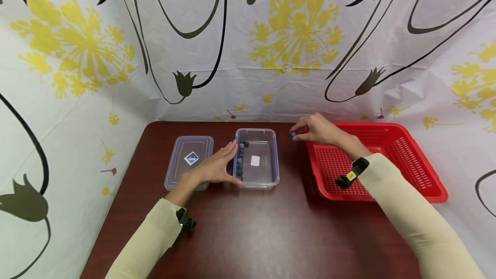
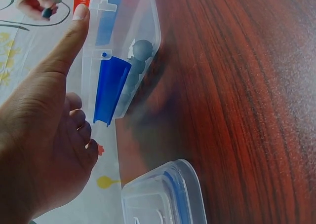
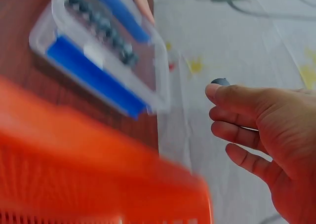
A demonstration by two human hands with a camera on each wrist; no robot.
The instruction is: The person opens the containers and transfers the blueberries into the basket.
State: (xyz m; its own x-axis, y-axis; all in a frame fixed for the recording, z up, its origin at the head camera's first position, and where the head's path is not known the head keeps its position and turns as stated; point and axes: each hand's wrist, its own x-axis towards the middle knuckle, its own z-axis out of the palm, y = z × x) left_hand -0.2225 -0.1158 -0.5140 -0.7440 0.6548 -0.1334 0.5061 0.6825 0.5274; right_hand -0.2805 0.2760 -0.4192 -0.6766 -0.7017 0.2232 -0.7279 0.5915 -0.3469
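Observation:
My right hand (image 1: pixel 320 130) pinches a blueberry (image 1: pixel 292 134) between thumb and fingertips, above the table's far side, between the container and the basket. In the right wrist view, the top of this blueberry (image 3: pixel 220 81) shows past the thumb. A clear plastic container (image 1: pixel 265 158) with blue side clips sits on the table without its lid. Along its left wall runs a row of blueberries (image 1: pixel 240 160), with one more beside the row's far end. My left hand (image 1: pixel 218 167) lies along the container's left side, thumb spread toward the near corner and fingers extended toward the far one.
A red perforated basket (image 1: pixel 412 165) stands on the right, under my right forearm. The container's clear lid (image 1: pixel 180 169) lies flat to the left, partly behind my left hand. A patterned sheet (image 1: pixel 232 55) hangs behind the brown table (image 1: pixel 248 231).

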